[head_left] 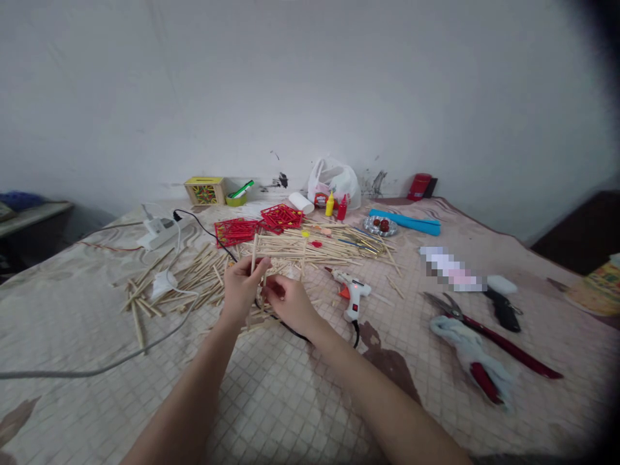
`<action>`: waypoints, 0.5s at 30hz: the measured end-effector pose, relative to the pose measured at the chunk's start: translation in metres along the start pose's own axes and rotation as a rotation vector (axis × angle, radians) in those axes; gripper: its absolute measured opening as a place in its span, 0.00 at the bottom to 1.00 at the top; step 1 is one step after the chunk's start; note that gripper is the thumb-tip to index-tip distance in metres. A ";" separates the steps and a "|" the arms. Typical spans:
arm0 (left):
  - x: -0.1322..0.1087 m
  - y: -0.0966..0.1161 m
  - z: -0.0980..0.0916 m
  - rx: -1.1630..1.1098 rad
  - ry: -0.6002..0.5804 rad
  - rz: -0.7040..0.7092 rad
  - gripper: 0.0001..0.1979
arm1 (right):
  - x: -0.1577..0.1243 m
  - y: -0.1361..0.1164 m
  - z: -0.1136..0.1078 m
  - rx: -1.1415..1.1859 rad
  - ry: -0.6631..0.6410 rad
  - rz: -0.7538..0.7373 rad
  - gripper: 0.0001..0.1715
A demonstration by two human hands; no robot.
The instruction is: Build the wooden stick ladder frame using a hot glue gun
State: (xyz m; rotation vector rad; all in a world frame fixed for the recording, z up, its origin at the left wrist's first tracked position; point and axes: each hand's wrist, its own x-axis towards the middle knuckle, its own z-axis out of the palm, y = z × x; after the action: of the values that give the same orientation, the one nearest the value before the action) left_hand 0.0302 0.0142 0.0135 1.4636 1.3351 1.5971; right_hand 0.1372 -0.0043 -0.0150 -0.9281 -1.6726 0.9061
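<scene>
My left hand (pixel 241 284) is closed around a wooden stick (pixel 254 248) that stands upright, its top end showing above the fingers. My right hand (pixel 290 302) is beside it, thumb and fingers pinched together close to the left fingertips; what they pinch is too small and hidden to make out. Under both hands lie more thin sticks, partly covered by the fingers. To the right of my right hand a white glue gun (pixel 356 294) rests on the table with a red light lit and its nozzle pointing left.
Loose sticks (pixel 310 248) spread behind and left of my hands. A black cord (pixel 290 329) passes beneath them. Left stands a white power strip (pixel 159 232); right lie red-handled shears (pixel 508 349). Red lattice pieces (pixel 237 231), paint bottles (pixel 330 205) and a plastic bag (pixel 346 181) sit further back.
</scene>
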 end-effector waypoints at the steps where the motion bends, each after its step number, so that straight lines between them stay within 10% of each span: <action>1: 0.000 0.000 0.000 -0.003 -0.004 -0.003 0.07 | 0.000 0.000 -0.001 -0.003 -0.014 0.002 0.05; 15: 0.001 -0.005 -0.002 -0.012 -0.059 -0.023 0.09 | -0.006 0.002 -0.003 -0.241 -0.215 0.088 0.08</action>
State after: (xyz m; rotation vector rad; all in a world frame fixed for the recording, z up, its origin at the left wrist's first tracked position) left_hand 0.0268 0.0162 0.0095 1.4717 1.3022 1.5339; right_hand 0.1416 -0.0086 -0.0189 -1.1043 -1.9695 0.9020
